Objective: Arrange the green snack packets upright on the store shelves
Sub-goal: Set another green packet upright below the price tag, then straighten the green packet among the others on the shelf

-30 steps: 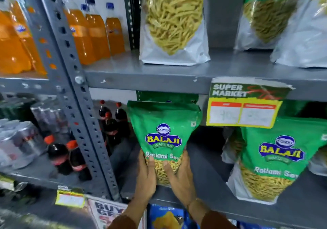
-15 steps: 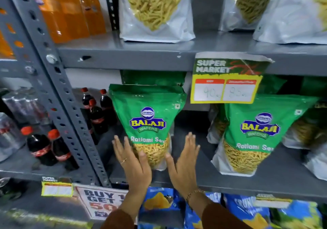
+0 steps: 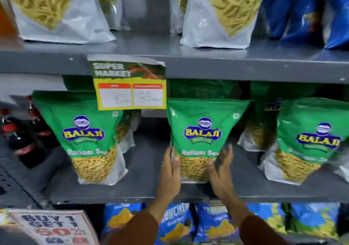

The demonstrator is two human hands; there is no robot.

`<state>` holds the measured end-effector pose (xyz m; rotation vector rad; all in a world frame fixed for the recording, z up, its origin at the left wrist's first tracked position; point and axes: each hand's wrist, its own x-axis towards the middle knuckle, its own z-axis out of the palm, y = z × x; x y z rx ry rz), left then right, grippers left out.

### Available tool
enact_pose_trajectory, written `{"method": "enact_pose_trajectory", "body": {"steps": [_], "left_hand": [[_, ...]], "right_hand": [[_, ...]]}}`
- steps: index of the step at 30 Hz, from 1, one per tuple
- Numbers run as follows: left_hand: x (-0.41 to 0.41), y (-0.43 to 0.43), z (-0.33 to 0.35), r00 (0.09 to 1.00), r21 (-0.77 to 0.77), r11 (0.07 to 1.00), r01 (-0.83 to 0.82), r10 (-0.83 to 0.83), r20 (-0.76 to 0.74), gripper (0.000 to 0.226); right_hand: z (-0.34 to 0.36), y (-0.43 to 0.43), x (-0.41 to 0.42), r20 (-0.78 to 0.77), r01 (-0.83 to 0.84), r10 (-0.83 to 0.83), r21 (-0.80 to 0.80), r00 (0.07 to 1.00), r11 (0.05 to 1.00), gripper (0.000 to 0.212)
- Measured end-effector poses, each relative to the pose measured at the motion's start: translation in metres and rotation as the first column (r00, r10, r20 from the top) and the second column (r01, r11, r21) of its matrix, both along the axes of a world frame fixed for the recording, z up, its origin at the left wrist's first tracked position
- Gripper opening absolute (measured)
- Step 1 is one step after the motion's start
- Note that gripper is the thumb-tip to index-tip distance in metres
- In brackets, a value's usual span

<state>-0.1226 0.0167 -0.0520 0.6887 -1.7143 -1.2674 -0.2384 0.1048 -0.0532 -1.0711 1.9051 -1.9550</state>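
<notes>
While both hands grip it, the middle green packet (image 3: 203,138) stands upright on the grey middle shelf (image 3: 147,176), the landmark here. Far left of that packet, dark cola bottles (image 3: 28,142) with red caps sit at the shelf's left end. Next, the left green packet (image 3: 88,137) stands upright, well apart from the middle one, more packets behind it. Up and left of the middle packet, a price tag (image 3: 130,86) hangs from the upper shelf edge (image 3: 245,68). Left hand (image 3: 170,171) is clasped on the middle packet's lower left edge, thumb across the front. Right hand (image 3: 221,167) grasps its lower right edge, fingers blurred. Right of the middle packet, the right green packet (image 3: 309,142) stands leaning a bit, another green one behind it in between. Above the middle packet, clear-window snack bags (image 3: 217,12) stand on the upper shelf. Below it, blue chip bags (image 3: 175,224) fill the lower shelf; a promo sign (image 3: 52,227) sits down-left.
</notes>
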Motion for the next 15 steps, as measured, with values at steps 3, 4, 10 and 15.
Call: {"method": "enact_pose_trajectory", "body": {"steps": [3,4,10,15], "left_hand": [[-0.014,0.008,-0.002,0.996,-0.031,0.996,-0.087,0.087,-0.016,0.048],[-0.02,0.01,-0.005,0.99,-0.032,0.99,-0.141,0.14,-0.016,0.056],[-0.033,0.028,-0.009,0.944,-0.05,0.944,-0.327,0.328,0.026,0.07],[-0.033,0.035,-0.005,0.95,-0.078,0.948,-0.307,0.31,0.025,0.078]], "right_hand": [[-0.003,0.002,-0.015,-0.091,-0.128,0.142,0.146,0.986,0.981,0.092],[-0.001,0.003,-0.018,-0.112,-0.152,0.174,0.179,0.978,0.972,0.085],[0.002,0.016,-0.018,-0.105,-0.195,0.22,0.207,0.97,0.959,0.066],[0.007,0.019,-0.02,-0.057,-0.262,0.279,0.213,0.958,0.941,0.068]]}}
